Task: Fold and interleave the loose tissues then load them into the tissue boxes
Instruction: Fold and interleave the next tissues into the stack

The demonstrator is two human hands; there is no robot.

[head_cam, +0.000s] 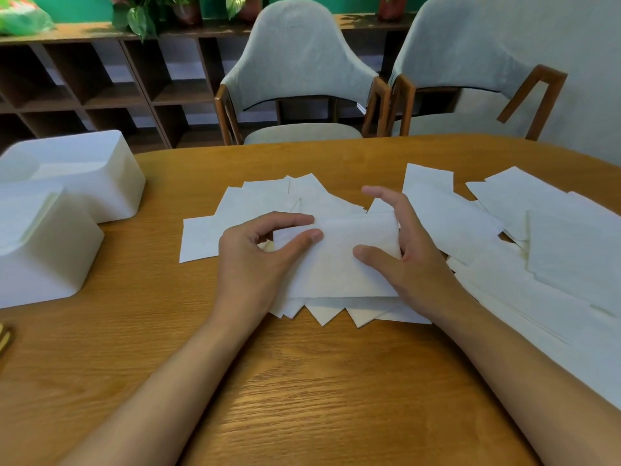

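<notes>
While the left hand (258,260) pinches the left edge of a folded tissue (339,257) above the central tissue pile (235,210), the right hand (413,260) seems to grip its right edge, thumb on top. White tissue boxes (87,176) sit left; loose tissues (554,250) spread right.

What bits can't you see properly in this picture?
Head view:
The stack under the top tissue: the left hand and right hand cover much of it.
The yellow thing: cut off by the left edge, too little to name.
The loose tissues: run off the right edge.
The near tissue box: cut by the left edge.
</notes>
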